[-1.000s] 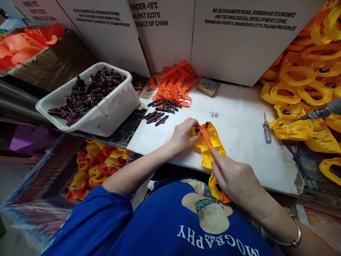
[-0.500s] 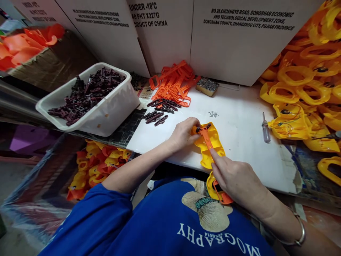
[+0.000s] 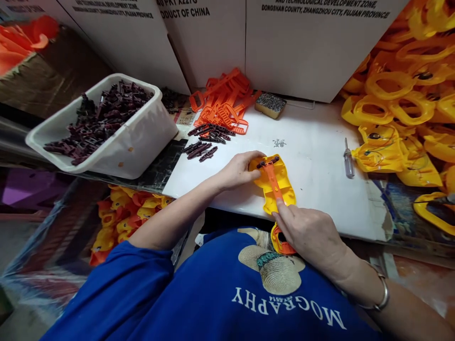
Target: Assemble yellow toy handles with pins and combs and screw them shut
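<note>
A yellow plastic toy shell (image 3: 285, 177) lies hollow side up at the table's front edge. My left hand (image 3: 241, 169) grips its upper left edge, fingers closed and partly hidden. Inside the shell runs an orange plastic handle piece (image 3: 273, 181), with a small dark purple plastic part (image 3: 268, 162) lying across its top end. My right hand (image 3: 307, 229) is closed on the lower part of the orange piece, fingertips inside the shell. Below that hand a yellow ring (image 3: 275, 239) with orange inside hangs past the edge, partly covered.
A white bin (image 3: 142, 137) of dark purple parts stands left. Loose purple parts (image 3: 201, 149), orange handle pieces (image 3: 227, 102), a tin of screws (image 3: 270, 104) and loose screws (image 3: 279, 143) lie behind my hands. Right are a screwdriver (image 3: 349, 163) and piled yellow shells (image 3: 387, 158).
The purple part now lies straighter across the orange piece's top end, and my left fingers have shifted to the shell's edge. The orange loop at the bottom has drawn closer into the yellow ring.
</note>
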`<state>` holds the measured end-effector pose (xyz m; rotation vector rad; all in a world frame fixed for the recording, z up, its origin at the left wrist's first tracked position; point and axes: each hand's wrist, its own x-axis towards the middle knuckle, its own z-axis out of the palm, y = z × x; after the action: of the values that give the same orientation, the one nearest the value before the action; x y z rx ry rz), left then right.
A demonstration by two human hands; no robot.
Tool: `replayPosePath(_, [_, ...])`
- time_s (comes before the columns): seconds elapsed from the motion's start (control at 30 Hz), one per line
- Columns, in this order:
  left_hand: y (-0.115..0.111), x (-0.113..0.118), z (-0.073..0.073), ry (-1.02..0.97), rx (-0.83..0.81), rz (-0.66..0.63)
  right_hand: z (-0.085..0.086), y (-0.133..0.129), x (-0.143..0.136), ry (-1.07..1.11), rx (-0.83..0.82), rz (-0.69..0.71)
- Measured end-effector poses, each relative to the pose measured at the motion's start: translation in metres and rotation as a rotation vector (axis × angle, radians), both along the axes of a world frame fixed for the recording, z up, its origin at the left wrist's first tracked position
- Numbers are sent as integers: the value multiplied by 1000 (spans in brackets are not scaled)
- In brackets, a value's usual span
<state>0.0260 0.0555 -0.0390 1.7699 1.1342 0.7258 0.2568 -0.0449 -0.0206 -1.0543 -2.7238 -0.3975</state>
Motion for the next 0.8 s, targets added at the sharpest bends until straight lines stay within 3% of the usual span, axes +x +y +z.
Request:
replayPosePath(0.2, [-1, 13, -2, -186, -132, 93, 7, -2, 0, -33, 17, 10])
replayPosePath(0.33, [-3, 17, -11, -400, -246, 137, -4, 6, 9, 141, -26, -64])
replayPosePath(0.4, [-6, 16, -12, -471, -213, 178, -14, 12, 14, 371, -183, -146])
replayPosePath(0.57, [-24, 17, -7, -709, -185, 405, -25, 28, 8, 894, -1007, -236])
replayPosePath(0.67, [-38, 24, -4, -962, -277, 500, -22, 36, -14, 1070, -1067, -216])
replayPosePath(0.8, [-55, 24, 1, -1176, -417, 524, -15, 46, -46, 1066, -1080, -61])
